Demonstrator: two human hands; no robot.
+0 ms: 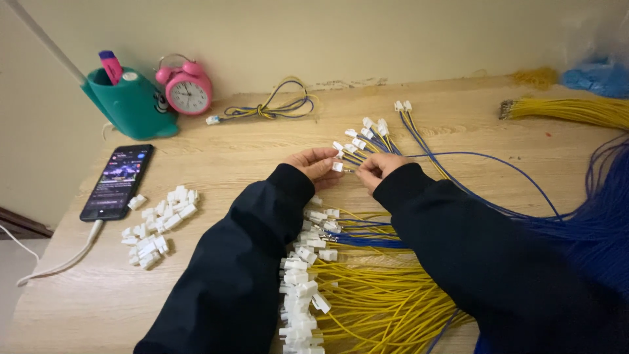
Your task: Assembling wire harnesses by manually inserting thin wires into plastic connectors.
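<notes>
Head view: left hand [316,162] fingers pinch a white connector [337,166]; right hand [377,168] fingers grip its wire [349,170].

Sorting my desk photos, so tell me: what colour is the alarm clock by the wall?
Pink, with a white face; the alarm clock shows in the head view.

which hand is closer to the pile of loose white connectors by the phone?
Left. The left hand lies up and right of the loose white connectors, with bare table between; the right hand is farther right still.
</notes>
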